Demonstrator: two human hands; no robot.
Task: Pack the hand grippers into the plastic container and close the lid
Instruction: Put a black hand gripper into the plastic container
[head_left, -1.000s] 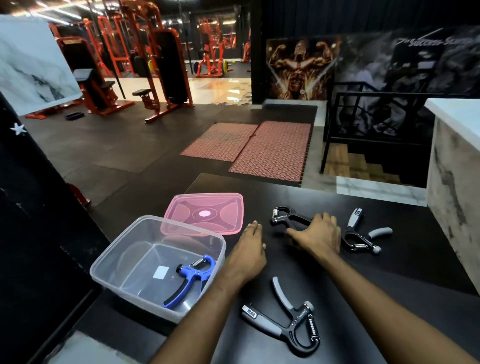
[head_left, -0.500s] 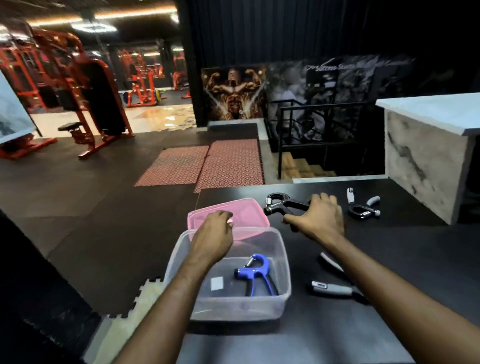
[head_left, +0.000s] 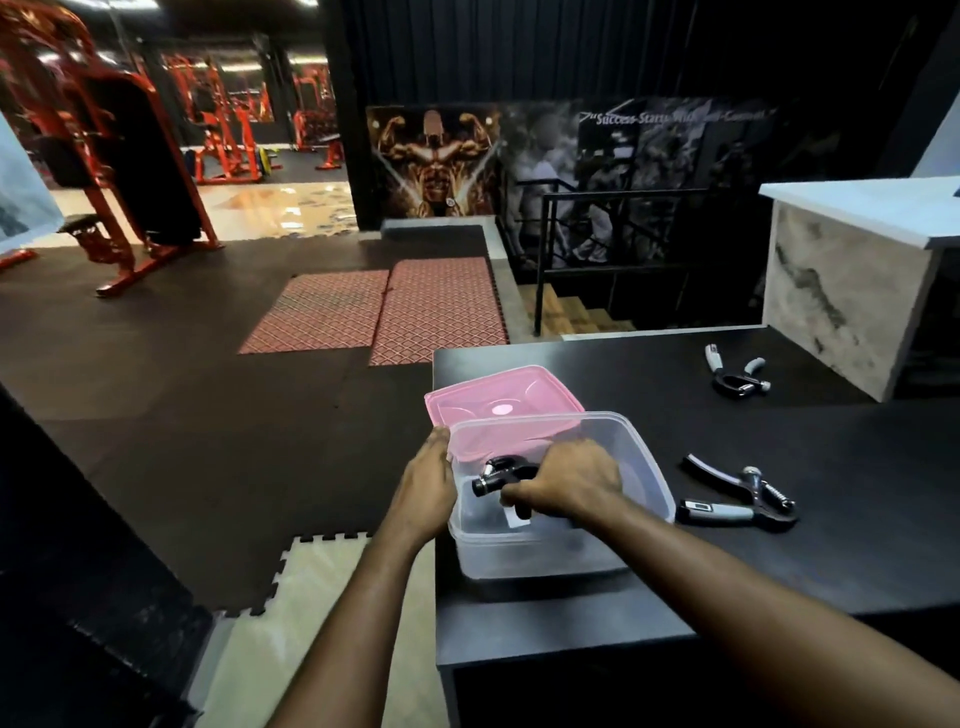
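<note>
- Since the earlier frame, your right hand (head_left: 569, 480) has carried the black gripper (head_left: 501, 470) over the clear container (head_left: 644, 467), fingers closed around it.
- Your left hand (head_left: 426, 486) rests against the container's left wall, fingers loosely open, holding nothing.

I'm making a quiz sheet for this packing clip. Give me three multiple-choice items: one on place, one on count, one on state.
1. Where is the pink lid?
A. On the table behind the plastic container
B. Sealed on the container
C. On the floor

2. How many hand grippers lie on the table outside the container?
A. None
B. Two
C. Four

3. What is the right hand doing?
A. Resting flat on the table
B. Lifting the lid
C. Holding a black hand gripper over the container

Key: 1 A, the lid lies beyond the open plastic container. 2 B, one gripper nearby, another farther back. 3 C, its grip wraps the black hand gripper.
</note>
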